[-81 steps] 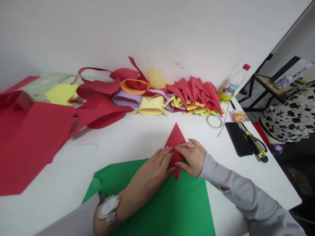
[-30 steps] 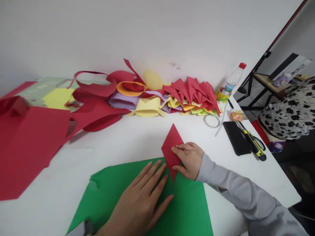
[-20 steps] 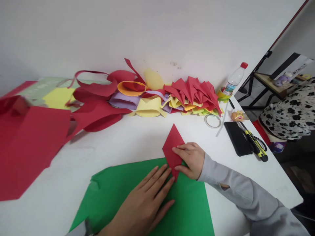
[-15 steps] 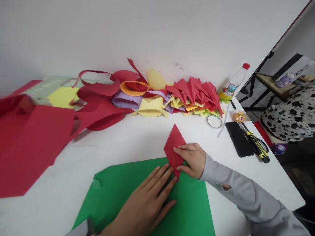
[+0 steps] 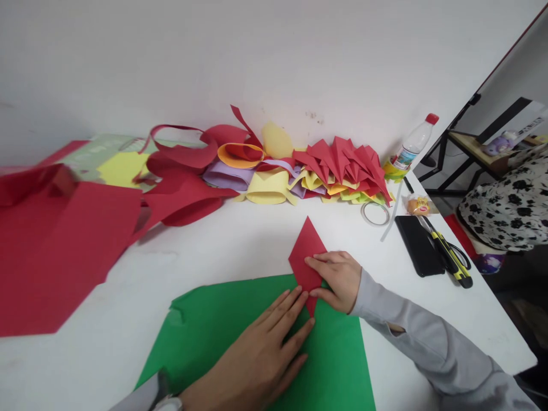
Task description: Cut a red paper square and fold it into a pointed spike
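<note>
A folded red paper kite shape (image 5: 306, 251) lies flat, its upper part over the white table and its lower tip over a green paper sheet (image 5: 205, 319). My left hand (image 5: 265, 348) rests with fingers stretched out on the green sheet, fingertips touching the left edge of the red paper near its lower tip. My right hand (image 5: 340, 279) lies on the right side of the red paper, pressing it down with its fingers apart. Part of the red paper's right edge is hidden under that hand.
Large red paper pieces (image 5: 64, 251) lie at left. Rolled paper shapes (image 5: 268, 185) and red pleated paper (image 5: 342, 160) line the wall. Toward the right are a tape roll (image 5: 375, 214), a bottle (image 5: 413, 142), a black phone (image 5: 419, 245) and a yellow-black cutter (image 5: 449, 260).
The view has shifted slightly, so everything sits a little further right. My left fingertips lie slightly more over the red paper's lower part; my right hand stays on it.
</note>
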{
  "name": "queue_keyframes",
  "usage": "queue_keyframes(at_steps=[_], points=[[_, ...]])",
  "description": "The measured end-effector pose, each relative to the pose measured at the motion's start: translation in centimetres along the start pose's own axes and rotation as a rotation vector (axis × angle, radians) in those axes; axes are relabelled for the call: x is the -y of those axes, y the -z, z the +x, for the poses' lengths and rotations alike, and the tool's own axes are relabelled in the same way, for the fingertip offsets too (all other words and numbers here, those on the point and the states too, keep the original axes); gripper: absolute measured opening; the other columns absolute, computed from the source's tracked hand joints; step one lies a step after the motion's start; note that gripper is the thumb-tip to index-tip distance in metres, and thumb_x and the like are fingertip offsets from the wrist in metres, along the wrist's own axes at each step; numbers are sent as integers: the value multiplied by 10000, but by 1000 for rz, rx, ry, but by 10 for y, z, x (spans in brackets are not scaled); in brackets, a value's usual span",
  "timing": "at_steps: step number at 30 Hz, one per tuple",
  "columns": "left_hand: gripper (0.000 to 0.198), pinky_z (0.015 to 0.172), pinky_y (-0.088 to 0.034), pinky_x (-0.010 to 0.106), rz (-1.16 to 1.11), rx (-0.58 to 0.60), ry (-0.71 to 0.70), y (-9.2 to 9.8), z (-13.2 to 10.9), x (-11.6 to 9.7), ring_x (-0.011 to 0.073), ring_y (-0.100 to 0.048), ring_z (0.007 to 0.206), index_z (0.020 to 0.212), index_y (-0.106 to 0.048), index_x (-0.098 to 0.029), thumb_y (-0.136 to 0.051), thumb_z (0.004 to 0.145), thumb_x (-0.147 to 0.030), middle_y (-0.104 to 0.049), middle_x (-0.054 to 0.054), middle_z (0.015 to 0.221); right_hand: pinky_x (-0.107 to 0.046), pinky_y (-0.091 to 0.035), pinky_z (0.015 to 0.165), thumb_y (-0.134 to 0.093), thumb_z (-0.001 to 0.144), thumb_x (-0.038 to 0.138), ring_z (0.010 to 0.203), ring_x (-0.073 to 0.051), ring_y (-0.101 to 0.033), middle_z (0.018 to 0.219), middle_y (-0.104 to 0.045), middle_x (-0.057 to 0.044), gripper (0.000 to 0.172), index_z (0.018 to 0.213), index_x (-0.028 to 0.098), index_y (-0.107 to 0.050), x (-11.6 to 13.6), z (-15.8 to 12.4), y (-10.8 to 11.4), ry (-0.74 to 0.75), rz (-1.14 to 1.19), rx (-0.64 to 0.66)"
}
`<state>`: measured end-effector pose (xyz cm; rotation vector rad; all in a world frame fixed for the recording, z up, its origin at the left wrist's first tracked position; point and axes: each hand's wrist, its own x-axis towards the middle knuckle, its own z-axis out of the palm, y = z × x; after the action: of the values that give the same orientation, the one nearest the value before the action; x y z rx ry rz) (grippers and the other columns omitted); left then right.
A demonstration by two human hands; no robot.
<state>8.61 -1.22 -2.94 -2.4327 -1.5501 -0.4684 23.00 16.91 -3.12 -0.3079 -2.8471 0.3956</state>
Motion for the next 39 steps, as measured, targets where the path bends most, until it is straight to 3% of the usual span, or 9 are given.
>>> queue_keyframes(at_steps=[4,9,11,15,20,25,39], points=[[331,926,-545,510,-56,-27,0,7,4,0,365,-539,1247,1192,-637,-141,-531,899,-255,-576,210,1339,-415,-417,956,-608,877,454,1205,-271,-551,1143,-693,-162,597,1353,111,-495,0,0,4,21,15,16],[249,999,-510,432,-179,-197,74,6,6,17,218,-655,1079,1096,-659,-162,-471,934,-145,-718,102,1117,-421,-415,959,-610,858,465,1204,-274,-549,1127,-699,-151,615,1356,122,-497,-3,-1,4,25,64,-7],[234,994,-508,415,-164,-249,97,2,7,29,201,-662,1050,1029,-668,-175,-460,940,-117,-727,80,1087,-428,-406,973,-619,844,453,1221,-278,-536,1114,-703,-145,638,1375,129,-479,-5,-1,5,39,91,6],[194,972,-503,428,-143,-219,20,-3,17,50,221,-637,1072,1020,-663,-178,-484,954,-138,-717,84,1095,-440,-402,994,-644,814,438,1216,-282,-543,1140,-694,-147,654,1370,131,-490,-10,-1,8,62,144,18],[176,908,-508,342,-273,-143,-133,-8,37,64,193,-618,1025,947,-668,-201,-496,968,-172,-714,53,1024,-445,-409,1016,-608,769,373,1200,-270,-563,1249,-643,-141,611,1334,155,-529,-19,1,10,86,236,6],[155,868,-490,314,-297,-151,-144,-15,43,65,184,-609,972,937,-651,-189,-506,979,-226,-721,34,977,-475,-389,1039,-536,669,268,1232,-284,-537,1248,-639,-140,704,1363,149,-501,-24,2,10,108,265,26],[219,841,-470,320,-253,-135,-125,-16,45,64,178,-611,915,960,-650,-191,-439,1005,-224,-724,25,946,-458,-365,1070,-522,644,271,1273,-278,-510,1348,-576,-145,758,1391,152,-478,-25,4,21,129,259,117]])
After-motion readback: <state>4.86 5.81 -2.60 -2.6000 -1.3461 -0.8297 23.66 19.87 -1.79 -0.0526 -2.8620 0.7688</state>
